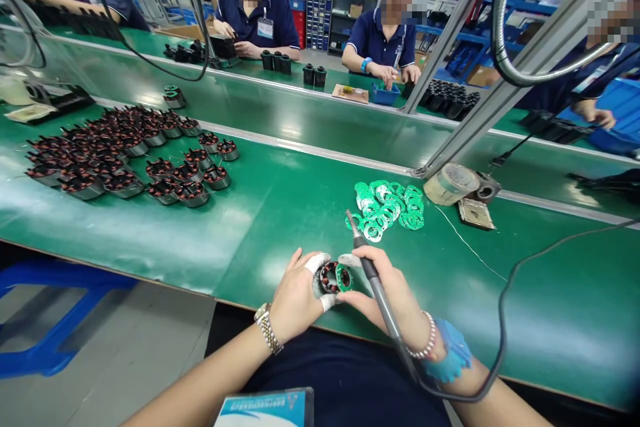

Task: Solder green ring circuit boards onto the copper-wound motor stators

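Note:
A motor stator with copper windings sits near the bench's front edge, its open end facing up. My left hand, with white coverings on thumb and fingertip, is closed round its left side. A green ring-shaped circuit board lies tilted over the stator's right side. My right hand pinches at this board with thumb and a white-covered fingertip. The same hand carries a soldering iron, its tip pointing up and away. A heap of green ring boards lies just beyond my hands.
Many wound stators stand at the left; one stator with a green board is apart behind them. At right are a round tub and a small solder-stained tray. The iron's cable loops right. Co-workers sit beyond a metal frame.

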{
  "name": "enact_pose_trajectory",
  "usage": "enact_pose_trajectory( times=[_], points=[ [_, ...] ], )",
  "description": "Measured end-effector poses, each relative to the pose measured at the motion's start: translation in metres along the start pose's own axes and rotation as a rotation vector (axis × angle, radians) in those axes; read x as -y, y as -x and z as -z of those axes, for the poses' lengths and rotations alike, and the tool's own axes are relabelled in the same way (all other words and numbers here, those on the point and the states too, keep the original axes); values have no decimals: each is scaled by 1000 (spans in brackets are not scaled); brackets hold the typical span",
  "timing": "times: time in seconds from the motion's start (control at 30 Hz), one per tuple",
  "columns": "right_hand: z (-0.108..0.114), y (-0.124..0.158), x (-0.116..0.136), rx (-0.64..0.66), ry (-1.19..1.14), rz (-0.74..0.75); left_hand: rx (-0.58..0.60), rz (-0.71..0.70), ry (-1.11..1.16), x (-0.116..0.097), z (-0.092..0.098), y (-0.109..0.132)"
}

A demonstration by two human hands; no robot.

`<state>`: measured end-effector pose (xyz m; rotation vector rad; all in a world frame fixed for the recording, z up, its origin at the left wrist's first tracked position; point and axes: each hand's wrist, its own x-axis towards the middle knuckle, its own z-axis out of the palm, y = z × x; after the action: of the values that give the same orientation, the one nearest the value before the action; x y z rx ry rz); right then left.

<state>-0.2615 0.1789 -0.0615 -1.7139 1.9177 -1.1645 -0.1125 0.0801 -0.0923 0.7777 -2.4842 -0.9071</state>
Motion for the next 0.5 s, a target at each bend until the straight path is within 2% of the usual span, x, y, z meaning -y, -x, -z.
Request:
enact_pose_trajectory(
  times=[0.13, 0.37, 0.5],
  points=[
    [-3, -11, -2, 145, -14, -8, 11, -10, 9, 2, 0, 0],
    [-9, -15, -6, 142, -32, 40, 52, -18, 33, 1, 5, -2],
    [-4, -17, -5, 221, -40, 101, 101, -38, 45, 4, 9, -4]
  ],
)
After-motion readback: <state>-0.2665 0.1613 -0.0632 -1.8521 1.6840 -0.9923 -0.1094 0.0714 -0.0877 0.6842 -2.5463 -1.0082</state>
